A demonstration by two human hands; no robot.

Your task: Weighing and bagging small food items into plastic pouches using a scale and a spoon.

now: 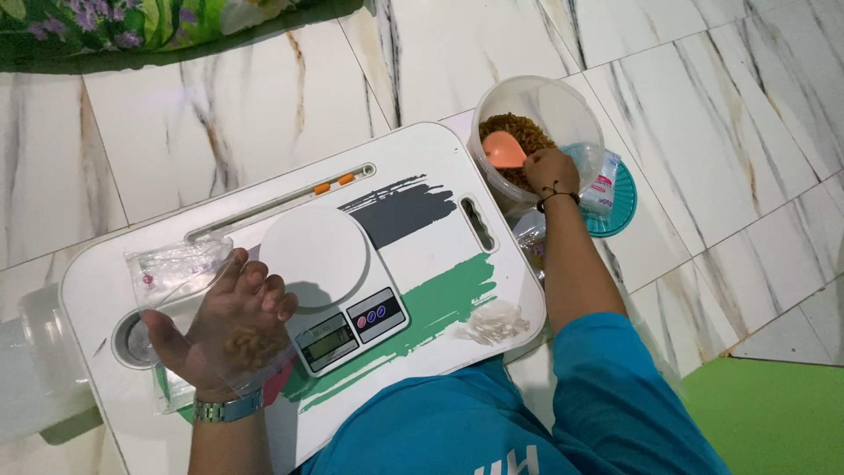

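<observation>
light: bright, even | shadows: soft | glare: faint on tiles | focus: sharp

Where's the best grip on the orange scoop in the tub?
Probably the handle end of the orange scoop, from above on its right. Its bowl lies buried among brown snacks in the clear tub, open only at the top, and the right hand already grips there.
</observation>
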